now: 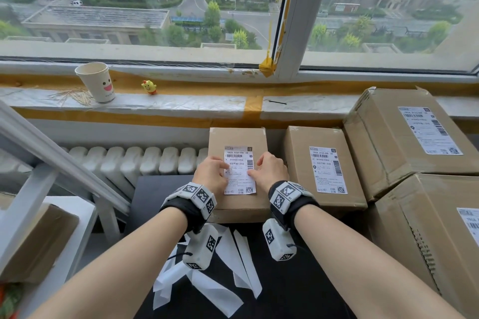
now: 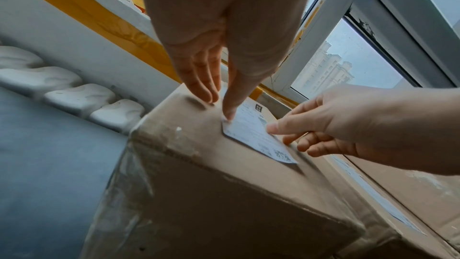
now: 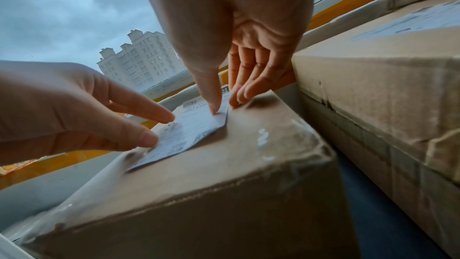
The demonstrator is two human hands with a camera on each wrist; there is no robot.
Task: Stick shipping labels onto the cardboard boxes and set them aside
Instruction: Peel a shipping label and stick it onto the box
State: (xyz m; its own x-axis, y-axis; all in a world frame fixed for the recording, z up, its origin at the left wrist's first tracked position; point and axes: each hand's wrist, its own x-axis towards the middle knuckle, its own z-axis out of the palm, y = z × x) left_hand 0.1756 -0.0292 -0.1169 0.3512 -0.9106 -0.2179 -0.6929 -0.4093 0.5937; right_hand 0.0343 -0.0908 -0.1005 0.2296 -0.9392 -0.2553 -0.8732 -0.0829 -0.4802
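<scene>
A small cardboard box [image 1: 238,137] stands on the black table [image 1: 298,292] below the window sill. A white shipping label [image 1: 239,171] lies on its top. My left hand [image 1: 217,173] presses the label's left edge with the thumb [image 2: 227,113], and its straight fingers touch the cardboard beside it. My right hand [image 1: 261,168] presses the right edge. In the right wrist view its thumb [image 3: 214,105] is down on the label [image 3: 191,129] and its fingers rest on the box [image 3: 224,174]. The label's near corners look slightly raised off the box [image 2: 224,194].
Three labelled boxes [image 1: 324,163], [image 1: 404,137], [image 1: 440,241] crowd the right side, the nearest touching the small box. White backing strips [image 1: 233,267] litter the table under my wrists. A paper cup [image 1: 97,83] and a yellow toy [image 1: 149,87] stand on the sill. A radiator [image 1: 129,163] is at the left.
</scene>
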